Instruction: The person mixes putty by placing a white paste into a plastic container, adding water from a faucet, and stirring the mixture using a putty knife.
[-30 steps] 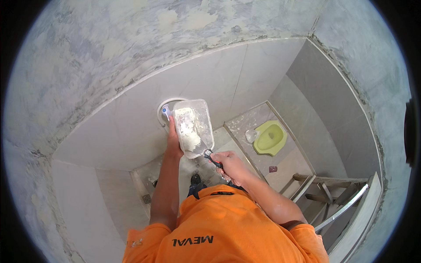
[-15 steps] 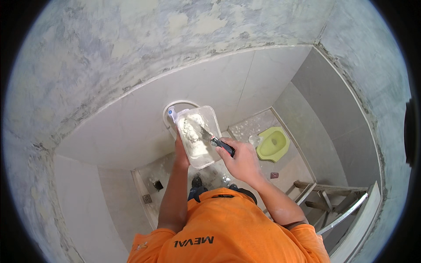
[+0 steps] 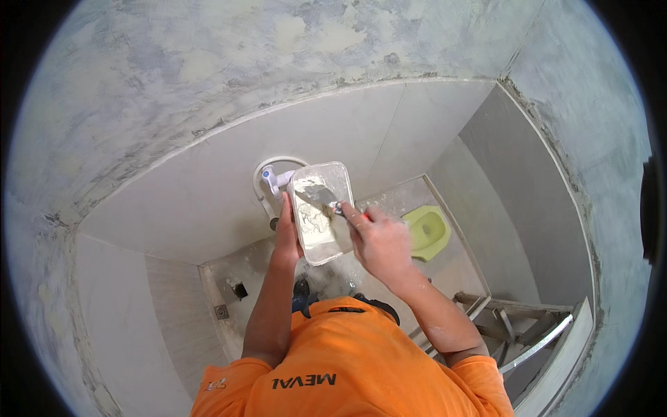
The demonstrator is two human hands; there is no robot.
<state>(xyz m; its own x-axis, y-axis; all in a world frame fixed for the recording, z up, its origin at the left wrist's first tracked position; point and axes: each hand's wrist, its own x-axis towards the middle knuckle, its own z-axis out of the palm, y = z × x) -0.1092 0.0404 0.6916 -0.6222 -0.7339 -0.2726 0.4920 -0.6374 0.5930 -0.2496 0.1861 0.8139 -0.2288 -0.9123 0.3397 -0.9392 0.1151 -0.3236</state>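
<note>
My left hand (image 3: 286,228) holds a clear rectangular plastic tub (image 3: 321,213) by its left edge, raised in front of the tiled wall. White paste smears the inside of the tub. My right hand (image 3: 379,240) grips a small putty knife (image 3: 321,197) with a red handle. Its metal blade lies inside the tub's upper half, coated in white paste. Behind the tub, a white tap with a blue top (image 3: 271,182) and a looped white hose stick out from the wall.
Pale grey tiles (image 3: 180,201) cover the walls below a rough plastered band (image 3: 208,76). Far below are a green squat toilet pan (image 3: 427,231), a floor drain (image 3: 238,289) and dusty floor. A metal ladder (image 3: 517,323) stands at lower right.
The tub has moved right and tilted flatter in my left hand. My right hand rose from below the tub and brought the putty knife's blade into it.
</note>
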